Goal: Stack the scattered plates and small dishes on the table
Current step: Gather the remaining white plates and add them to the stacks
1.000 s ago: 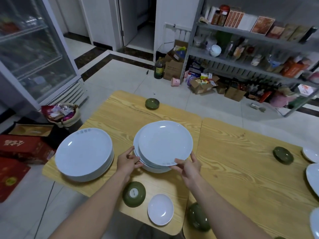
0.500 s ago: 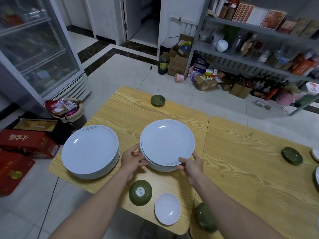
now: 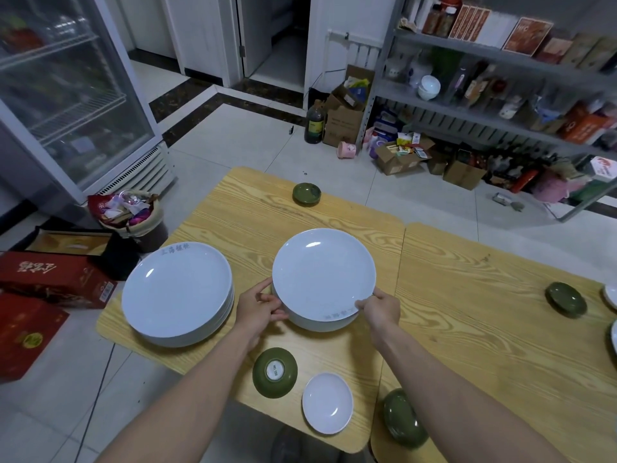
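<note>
Both the left hand (image 3: 258, 309) and right hand (image 3: 379, 307) grip the plate stack (image 3: 322, 279) by opposite rims on the tabletop (image 3: 253, 212), beside the taller stack (image 3: 177, 289). Probably slick, heavy, breakable: best lifted with fingers under the bottom plate.

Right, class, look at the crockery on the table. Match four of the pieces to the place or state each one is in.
Things
1. left plate stack
2. centre plate stack
3. small white dish
4. green dish beside it

Places or states
a. upside down, base showing
b. gripped at the rim by the left hand and the right hand
c. single, right way up, near the front edge of the table
d. at the left corner, touched by neither hand

Pairs: 1-d, 2-b, 3-c, 4-a
</note>
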`<state>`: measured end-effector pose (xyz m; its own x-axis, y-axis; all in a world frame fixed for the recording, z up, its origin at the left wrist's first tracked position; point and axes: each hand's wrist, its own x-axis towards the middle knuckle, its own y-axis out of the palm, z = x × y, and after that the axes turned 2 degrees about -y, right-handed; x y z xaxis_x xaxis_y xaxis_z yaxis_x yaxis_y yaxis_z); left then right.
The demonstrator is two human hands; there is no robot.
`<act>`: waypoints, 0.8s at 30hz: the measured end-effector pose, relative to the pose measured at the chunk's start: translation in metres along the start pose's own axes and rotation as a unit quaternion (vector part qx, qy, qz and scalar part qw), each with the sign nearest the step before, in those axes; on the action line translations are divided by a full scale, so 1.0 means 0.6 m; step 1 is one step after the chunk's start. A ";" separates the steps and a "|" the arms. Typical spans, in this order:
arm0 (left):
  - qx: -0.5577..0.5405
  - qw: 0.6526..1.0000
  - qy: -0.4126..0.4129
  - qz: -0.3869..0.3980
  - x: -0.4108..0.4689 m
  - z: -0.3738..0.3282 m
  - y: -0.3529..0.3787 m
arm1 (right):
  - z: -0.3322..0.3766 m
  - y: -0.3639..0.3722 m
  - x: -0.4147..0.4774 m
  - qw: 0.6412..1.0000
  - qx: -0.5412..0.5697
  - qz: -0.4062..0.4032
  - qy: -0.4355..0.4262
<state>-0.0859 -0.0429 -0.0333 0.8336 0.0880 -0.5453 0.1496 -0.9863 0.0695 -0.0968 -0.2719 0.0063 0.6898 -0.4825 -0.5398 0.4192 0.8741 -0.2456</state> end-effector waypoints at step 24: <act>0.740 0.587 0.327 0.032 -0.131 -0.118 0.170 | 0.075 -0.159 -0.078 0.626 -0.709 0.059 -0.318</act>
<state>-0.0985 -0.1405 0.0758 0.9106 -0.3981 -0.1111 -0.1166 0.0105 -0.9931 -0.1426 -0.3351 0.0912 0.9513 0.0601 -0.3025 -0.2919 -0.1413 -0.9460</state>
